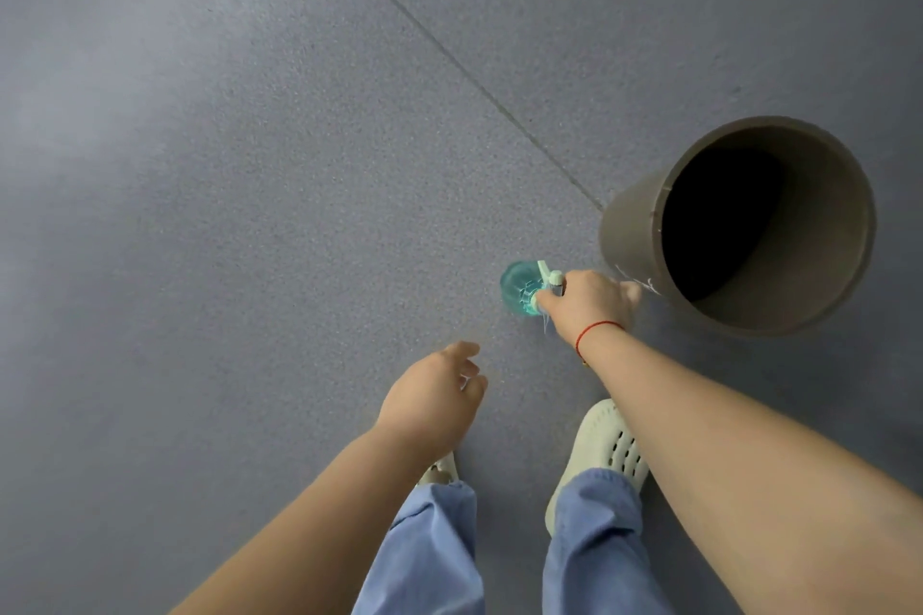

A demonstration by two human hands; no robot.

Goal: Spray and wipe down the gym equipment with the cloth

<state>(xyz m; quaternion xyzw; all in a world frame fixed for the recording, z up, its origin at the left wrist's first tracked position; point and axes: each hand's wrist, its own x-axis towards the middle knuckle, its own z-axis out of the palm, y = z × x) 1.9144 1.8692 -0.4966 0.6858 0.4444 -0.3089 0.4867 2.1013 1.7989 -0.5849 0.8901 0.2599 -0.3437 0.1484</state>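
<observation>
**Bottle** [519, 287]: teal, with liquid inside and a white spray head. Our right hand [592, 302] holds it, fingers curled round the head and neck, and the body juts out past the fingertips. We cannot tell whether it stands on the floor [249, 165] or hangs just above it.

**Left hand** [429, 397]: fingers loosely bent, holding nothing, near the right fingers but apart from them.

**Bin** [629, 230]: brown and open, just beside the right thumb.

**Cloth:** we do not see one. Pale threads by the right thumb may belong to it, but we cannot tell. No equipment is in view.

**Step, as we judge it:** taking up the bottle.

**To do it well:**
- We grip the neck firmly and keep our fingers off the trigger, so nothing sprays on the floor.
- We lift the bottle upright and clear of the bin.
- We leave the left fingers free for the cloth.
</observation>
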